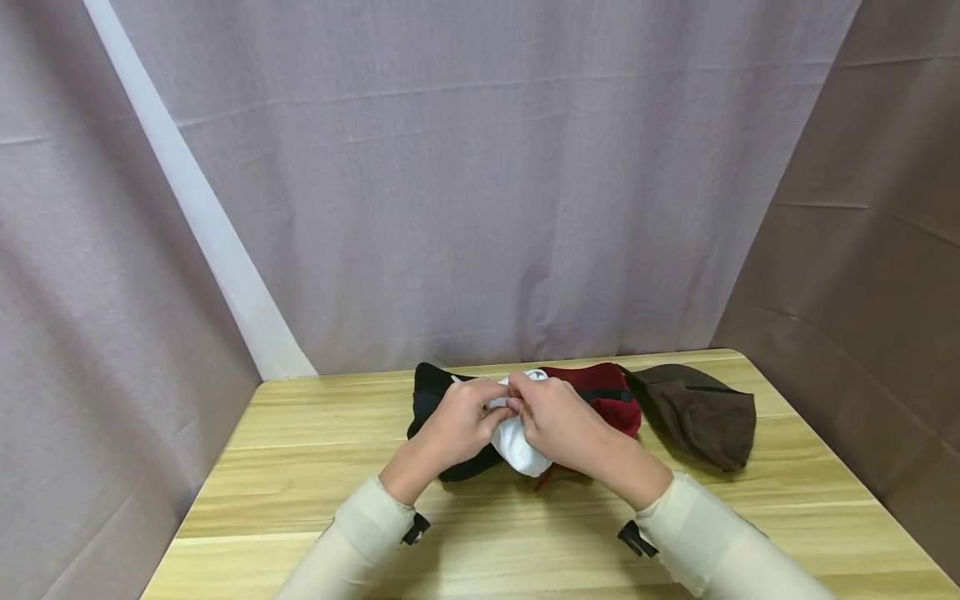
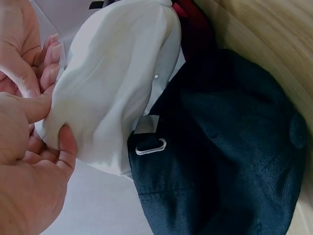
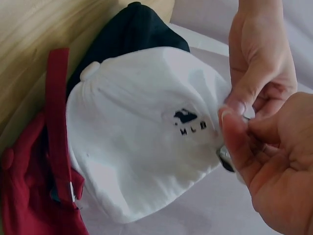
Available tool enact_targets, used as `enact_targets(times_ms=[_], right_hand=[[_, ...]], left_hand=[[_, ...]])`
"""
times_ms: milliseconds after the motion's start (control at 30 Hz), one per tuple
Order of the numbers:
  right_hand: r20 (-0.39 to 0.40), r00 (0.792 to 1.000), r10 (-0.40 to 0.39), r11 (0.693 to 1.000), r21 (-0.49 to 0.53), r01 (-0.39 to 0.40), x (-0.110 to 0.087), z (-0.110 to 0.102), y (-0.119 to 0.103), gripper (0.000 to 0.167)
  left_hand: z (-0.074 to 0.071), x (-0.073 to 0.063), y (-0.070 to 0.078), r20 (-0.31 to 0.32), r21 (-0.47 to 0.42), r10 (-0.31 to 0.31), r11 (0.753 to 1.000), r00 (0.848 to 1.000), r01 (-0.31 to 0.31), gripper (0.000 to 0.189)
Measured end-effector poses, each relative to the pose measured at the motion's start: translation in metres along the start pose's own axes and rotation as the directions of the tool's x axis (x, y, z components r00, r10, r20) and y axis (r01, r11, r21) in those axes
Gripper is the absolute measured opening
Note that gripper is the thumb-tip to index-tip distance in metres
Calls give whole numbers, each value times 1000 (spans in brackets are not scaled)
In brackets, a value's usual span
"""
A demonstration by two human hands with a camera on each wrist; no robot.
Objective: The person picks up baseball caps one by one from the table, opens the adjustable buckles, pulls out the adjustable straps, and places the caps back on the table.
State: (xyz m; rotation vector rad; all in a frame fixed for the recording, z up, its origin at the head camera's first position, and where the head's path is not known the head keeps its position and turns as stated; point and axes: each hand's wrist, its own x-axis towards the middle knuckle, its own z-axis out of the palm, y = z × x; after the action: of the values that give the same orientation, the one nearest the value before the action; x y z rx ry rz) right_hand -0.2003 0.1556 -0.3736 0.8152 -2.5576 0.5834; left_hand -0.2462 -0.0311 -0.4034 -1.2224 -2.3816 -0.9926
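Observation:
A white cap with a dark emblem and small letters is held up between both hands. My left hand pinches its edge between thumb and fingers, plain in the left wrist view, where the cap hangs with its crown away from the hand. My right hand meets the left at the same edge and pinches there. In the right wrist view, a small metal buckle shows beside the right hand's fingers. The fingers partly hide the strap end of the cap.
A black cap lies behind and left of the white one. To the right is a dark red cap with a strap, then a dark brown cap near the table's right side. Grey curtains close off the back of the wooden table.

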Motion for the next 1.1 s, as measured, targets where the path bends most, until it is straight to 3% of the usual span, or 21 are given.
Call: enact_targets(times_ms=[333, 533, 700, 900, 1100], right_hand=[[111, 993, -36, 993, 117, 23, 3, -13, 10, 17], [210, 978, 14, 977, 205, -58, 4, -18, 13, 20], [242, 967, 78, 951, 274, -145, 3, -20, 14, 11], [177, 976, 127, 937, 300, -177, -2, -23, 16, 14], [-33, 992, 125, 954, 280, -111, -7, -23, 21, 13]], left_hand=[[-5, -2, -5, 37, -31, 56, 998, 998, -55, 11], [-7, -2, -6, 56, -53, 68, 996, 996, -65, 16], [-8, -2, -6, 58, -66, 19, 998, 998, -15, 19], [-5, -1, -7, 62, -77, -64, 995, 996, 69, 16], [-5, -2, -9, 82, -132, -145, 979, 986, 155, 17]])
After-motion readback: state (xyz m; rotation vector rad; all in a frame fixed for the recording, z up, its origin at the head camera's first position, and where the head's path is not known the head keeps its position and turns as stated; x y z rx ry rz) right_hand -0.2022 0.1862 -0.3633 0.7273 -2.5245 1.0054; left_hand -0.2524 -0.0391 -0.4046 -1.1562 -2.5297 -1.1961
